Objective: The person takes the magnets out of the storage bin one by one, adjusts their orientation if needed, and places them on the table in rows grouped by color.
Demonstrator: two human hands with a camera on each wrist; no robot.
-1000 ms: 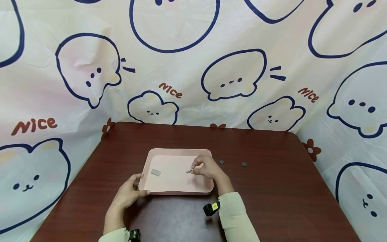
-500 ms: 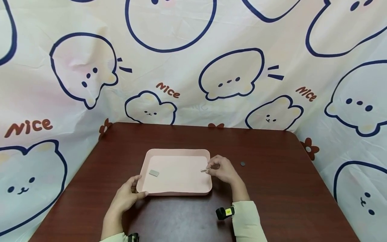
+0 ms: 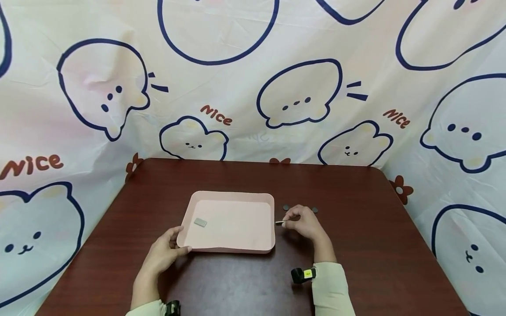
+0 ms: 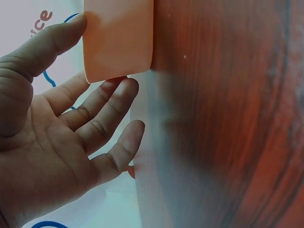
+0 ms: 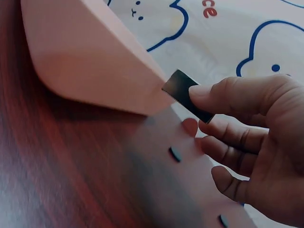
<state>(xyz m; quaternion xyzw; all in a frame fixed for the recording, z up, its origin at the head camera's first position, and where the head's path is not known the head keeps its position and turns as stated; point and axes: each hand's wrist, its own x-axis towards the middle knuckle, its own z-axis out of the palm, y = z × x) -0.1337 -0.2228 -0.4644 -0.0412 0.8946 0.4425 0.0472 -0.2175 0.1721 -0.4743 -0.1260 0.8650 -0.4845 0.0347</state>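
Just right of the tray (image 3: 231, 248), above the table (image 3: 379, 245), the right hand (image 3: 306, 223) pinches a small flat plate (image 5: 187, 95) between thumb and forefinger, its free end pointing back at the tray's right wall. By the look of it the plate has been lifted out and is on its way to the bare wood; setting it down calls for a low, level release clear of the rim. Beyond the knuckles lie two dark discs (image 3: 286, 207) (image 3: 315, 210), near enough to be nudged. At the tray's near left corner the left hand (image 3: 164, 252) grips the rim, thumb on top and fingers spread beneath, steadying it. Ahead of that hand, inside the tray, a second grey plate (image 3: 200, 222) lies flat. A printed cloth (image 3: 253, 79) hangs behind.
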